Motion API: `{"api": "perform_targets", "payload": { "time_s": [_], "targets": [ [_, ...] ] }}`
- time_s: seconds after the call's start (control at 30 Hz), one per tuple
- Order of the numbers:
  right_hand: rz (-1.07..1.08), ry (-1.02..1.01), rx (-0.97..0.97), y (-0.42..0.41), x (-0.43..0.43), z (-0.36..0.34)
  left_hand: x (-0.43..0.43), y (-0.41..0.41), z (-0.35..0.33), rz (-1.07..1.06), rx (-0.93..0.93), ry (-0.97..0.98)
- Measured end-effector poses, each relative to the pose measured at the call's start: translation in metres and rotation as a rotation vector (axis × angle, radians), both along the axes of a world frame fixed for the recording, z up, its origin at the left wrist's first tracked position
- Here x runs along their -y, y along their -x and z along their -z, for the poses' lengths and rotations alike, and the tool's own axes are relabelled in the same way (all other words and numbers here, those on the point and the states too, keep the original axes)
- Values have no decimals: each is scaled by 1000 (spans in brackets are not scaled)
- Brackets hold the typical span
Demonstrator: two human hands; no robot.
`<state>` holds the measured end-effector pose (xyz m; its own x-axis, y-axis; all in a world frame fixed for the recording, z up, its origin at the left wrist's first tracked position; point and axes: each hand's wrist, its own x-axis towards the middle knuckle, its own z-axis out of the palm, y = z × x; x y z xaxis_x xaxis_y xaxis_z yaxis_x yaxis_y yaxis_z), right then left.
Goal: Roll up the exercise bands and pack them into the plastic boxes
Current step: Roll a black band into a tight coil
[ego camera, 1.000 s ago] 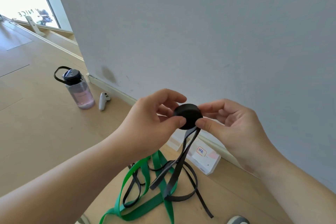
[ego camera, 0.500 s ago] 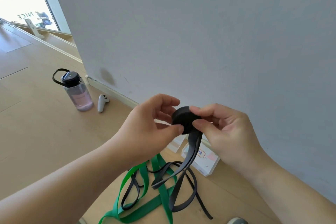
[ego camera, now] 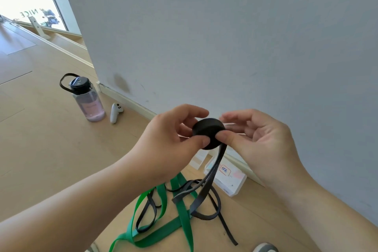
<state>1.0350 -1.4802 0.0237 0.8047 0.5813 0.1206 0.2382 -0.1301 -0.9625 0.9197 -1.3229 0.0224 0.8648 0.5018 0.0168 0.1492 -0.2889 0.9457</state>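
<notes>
Head view: both hands are held up in front of a grey wall (ego camera: pixel 245 37), working a black band (ego camera: pixel 211 172) that is partly wound into a tight, puck-shaped roll (ego camera: pixel 207 131). The left hand (ego camera: pixel 169 139) pinches the roll's left side, thumb on the near face and fingers curled behind it. The right hand (ego camera: pixel 259 145) presses its thumb on the roll's lower right edge, where the loose tail leaves it. Its fingers are loosely curved behind the roll, and I cannot tell whether they touch it.

The unwound tail hangs from the roll to the wooden floor (ego camera: pixel 41 159), where it loops and crosses over a green band (ego camera: pixel 182 217) lying in loose folds. Other thin black strands are tangled with the green one.

Just behind the hanging tail, a pale plastic box (ego camera: pixel 235 182) with a small label lies on the floor against the skirting board. A second pale box (ego camera: pixel 199 160) shows partly beside it, under the hands.

Further left, near the wall's corner, stands a clear bottle (ego camera: pixel 89 102) with a black lid and carry loop. A white controller (ego camera: pixel 115 112) lies just beside it. A bright window (ego camera: pixel 28 6) shows at the upper left.
</notes>
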Motion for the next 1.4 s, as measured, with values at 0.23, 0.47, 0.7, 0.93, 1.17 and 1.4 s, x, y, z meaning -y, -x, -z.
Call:
{"api": "perform_targets", "payload": {
  "time_s": [0.23,0.47,0.7,0.93,1.17,1.4],
  "targets": [
    [-41,-140,-177,6,-6,-5,-5,0,-4,-22,157,469],
    [-77,14,23,5,-4,6,2,1,-2,-7,-61,207],
    [-229,268,652,2,-1,3,2,3,-6,82,-70,-161],
    [-76,9,41,0,-1,-3,-4,3,-5,-25,-31,-3],
    [-52,-168,-124,-1,-3,-9,-5,1,-3,-33,162,565],
    [-76,75,270,4,2,-4,1,0,2,-6,-36,53]
  ]
}}
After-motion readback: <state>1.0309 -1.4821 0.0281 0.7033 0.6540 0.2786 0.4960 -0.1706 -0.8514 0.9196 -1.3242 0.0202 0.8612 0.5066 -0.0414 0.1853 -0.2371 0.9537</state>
